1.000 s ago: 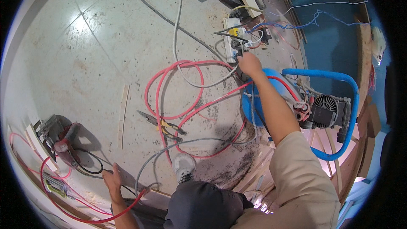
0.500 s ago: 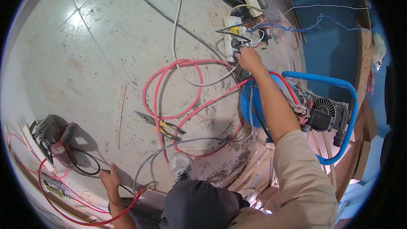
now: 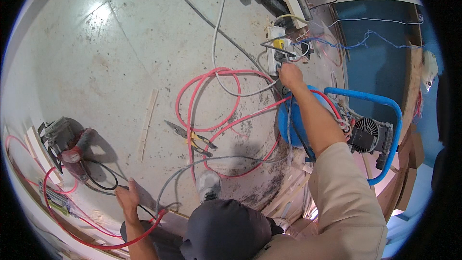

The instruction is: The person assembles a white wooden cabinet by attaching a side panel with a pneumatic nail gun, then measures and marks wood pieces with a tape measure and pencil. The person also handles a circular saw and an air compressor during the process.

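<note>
On a pale, speckled concrete floor [image 3: 120, 58], seen from above through a head camera I am watching from afar, a person in a tan sleeve is stretching the right hand [image 3: 290, 74] out to a white plastic power strip [image 3: 274, 50] lying near the top of the view. The fingers are curled at the strip's near end, among its plugs and thin grey and white cords; I cannot tell whether they are clamped on a plug or only touching it. The left hand [image 3: 127, 197] is resting flat on the floor at lower left, fingers spread and holding nothing, right beside a red cable [image 3: 96, 240].

A looping pink-red hose [image 3: 207, 96] is lying between the two hands, running toward a blue metal air compressor with a tubular blue frame [image 3: 370, 115], just under the outstretched forearm. Yellow-handled pliers [image 3: 192, 138] are lying inside the hose loops. A red and grey circular saw [image 3: 67, 144] is sitting at far left, and a thin strip of pale wood [image 3: 147, 123] is lying between the saw and the pliers.

In my judgement, working at the strip goes best with the grip on a plug's body, not its cord, and the forearm kept clear of the hose and compressor.
</note>
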`<state>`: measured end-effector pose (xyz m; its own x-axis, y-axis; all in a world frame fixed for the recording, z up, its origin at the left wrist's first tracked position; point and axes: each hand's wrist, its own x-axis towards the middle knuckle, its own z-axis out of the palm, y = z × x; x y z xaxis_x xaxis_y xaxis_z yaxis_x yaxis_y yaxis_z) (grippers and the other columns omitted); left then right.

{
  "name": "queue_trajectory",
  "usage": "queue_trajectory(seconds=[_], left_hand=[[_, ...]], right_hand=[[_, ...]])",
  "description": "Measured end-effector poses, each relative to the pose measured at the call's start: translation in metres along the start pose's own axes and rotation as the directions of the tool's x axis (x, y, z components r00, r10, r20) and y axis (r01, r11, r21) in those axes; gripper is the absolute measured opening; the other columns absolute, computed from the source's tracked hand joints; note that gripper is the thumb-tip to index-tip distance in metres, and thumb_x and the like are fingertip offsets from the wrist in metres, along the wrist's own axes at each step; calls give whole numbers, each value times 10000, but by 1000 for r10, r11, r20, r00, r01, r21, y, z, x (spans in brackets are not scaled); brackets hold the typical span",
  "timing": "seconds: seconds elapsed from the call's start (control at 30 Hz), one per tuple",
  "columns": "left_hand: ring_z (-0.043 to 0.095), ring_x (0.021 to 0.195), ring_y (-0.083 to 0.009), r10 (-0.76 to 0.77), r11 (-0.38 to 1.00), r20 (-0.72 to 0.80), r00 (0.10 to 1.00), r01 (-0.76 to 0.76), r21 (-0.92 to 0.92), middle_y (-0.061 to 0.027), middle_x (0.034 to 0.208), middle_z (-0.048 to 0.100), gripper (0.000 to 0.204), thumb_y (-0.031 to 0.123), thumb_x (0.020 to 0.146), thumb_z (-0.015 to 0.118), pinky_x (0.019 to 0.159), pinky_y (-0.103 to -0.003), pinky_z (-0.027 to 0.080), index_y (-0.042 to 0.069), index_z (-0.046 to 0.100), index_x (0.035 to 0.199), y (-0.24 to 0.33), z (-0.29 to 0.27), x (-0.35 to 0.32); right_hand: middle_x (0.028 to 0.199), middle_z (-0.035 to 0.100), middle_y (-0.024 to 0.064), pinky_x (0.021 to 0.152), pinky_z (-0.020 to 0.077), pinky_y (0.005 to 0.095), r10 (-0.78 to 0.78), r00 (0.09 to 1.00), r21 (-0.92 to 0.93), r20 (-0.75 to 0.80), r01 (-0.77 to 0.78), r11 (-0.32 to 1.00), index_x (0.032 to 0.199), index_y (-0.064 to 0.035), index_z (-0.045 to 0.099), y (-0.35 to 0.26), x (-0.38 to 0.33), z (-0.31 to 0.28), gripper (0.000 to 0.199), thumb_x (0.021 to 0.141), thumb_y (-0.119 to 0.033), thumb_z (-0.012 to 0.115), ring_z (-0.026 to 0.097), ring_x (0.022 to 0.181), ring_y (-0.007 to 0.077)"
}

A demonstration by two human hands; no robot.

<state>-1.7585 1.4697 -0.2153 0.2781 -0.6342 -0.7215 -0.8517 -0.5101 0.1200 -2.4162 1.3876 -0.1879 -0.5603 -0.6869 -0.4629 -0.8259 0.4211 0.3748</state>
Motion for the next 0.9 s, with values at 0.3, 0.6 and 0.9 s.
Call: queue_trajectory(seconds=[0.3,0.6,0.9], left_hand=[[527,1115,-482,-64,998,157,985,64,6,-372,1150,547,733,476,848,635,985,-483,399,-172,465,1144,-21,6,11],[586,969,-499,15,999,-11,1000,-14,53,-367,1012,605,649,446,841,639,868,-497,467,-174,560,1015,-9,2,4],[564,1027,-508,41,999,-103,994,-40,13,-354,1060,602,711,490,835,597,934,-521,421,-139,544,1161,-23,31,-2]], right_hand=[[1005,687,206,810,541,455,14,1000,-51,17,-14,999,934,-25,709,-8,-7,-24,203,823,-154,598,670,946,357],[901,693,185,750,545,470,-41,995,-33,-90,38,999,870,-22,698,-5,-10,2,185,840,-152,569,676,895,349],[963,722,105,713,543,404,-9,995,-180,-95,-8,984,945,-110,744,3,10,7,234,863,-156,530,696,906,264]])
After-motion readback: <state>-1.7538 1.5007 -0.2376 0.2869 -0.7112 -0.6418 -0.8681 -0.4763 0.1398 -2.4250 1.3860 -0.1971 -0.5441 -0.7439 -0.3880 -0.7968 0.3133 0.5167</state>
